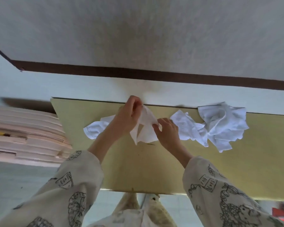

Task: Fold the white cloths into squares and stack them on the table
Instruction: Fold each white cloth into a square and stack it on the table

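Hands: left hand point(129, 114) and right hand point(166, 129) are both pinching one white cloth point(144, 130), lifting it above the tabletop point(138, 169).
Handling: looking light, limp; corners seeming best to grip.
Waiting: crumpled cloths point(220, 125) are lying right.

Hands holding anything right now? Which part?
Both hands hold one white cloth above the table. The left hand grips its raised top edge; the right hand pinches the right-side edge lower down.
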A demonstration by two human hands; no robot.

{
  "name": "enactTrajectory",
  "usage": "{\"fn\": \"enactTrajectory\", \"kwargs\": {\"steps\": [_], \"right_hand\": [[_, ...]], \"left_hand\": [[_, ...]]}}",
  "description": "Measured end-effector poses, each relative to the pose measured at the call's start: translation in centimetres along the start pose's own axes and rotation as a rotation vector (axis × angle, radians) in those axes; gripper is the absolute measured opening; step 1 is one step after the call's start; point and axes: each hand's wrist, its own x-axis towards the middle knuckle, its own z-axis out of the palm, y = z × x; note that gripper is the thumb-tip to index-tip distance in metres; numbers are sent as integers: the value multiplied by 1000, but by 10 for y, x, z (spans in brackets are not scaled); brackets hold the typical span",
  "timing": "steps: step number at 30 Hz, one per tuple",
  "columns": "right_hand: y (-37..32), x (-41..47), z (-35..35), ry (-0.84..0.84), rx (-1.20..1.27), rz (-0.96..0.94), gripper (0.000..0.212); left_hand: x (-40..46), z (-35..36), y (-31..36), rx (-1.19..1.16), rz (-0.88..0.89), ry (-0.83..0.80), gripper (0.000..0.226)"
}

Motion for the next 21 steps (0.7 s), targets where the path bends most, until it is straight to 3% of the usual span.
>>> {"fn": "enactTrajectory", "kwargs": {"steps": [6, 13, 17, 19, 21], "right_hand": [[2, -9, -57, 40, 192, 50, 21], [-12, -34, -95, -55, 606, 134, 14], [-14, -51, -105, -155, 214, -6, 60], [-13, -52, -106, -103, 74, -27, 61], [-12, -50, -104, -60, 57, -45, 47]], "left_hand": [[-2, -29, 40, -136, -103, 135, 20], [-12, -25, 85, -100, -29, -93, 16], [-13, -30, 92, 5, -3, 11, 10], [-14, -30, 96, -6, 1, 47, 10], [-16, -30, 99, -28, 16, 52, 11]]}}
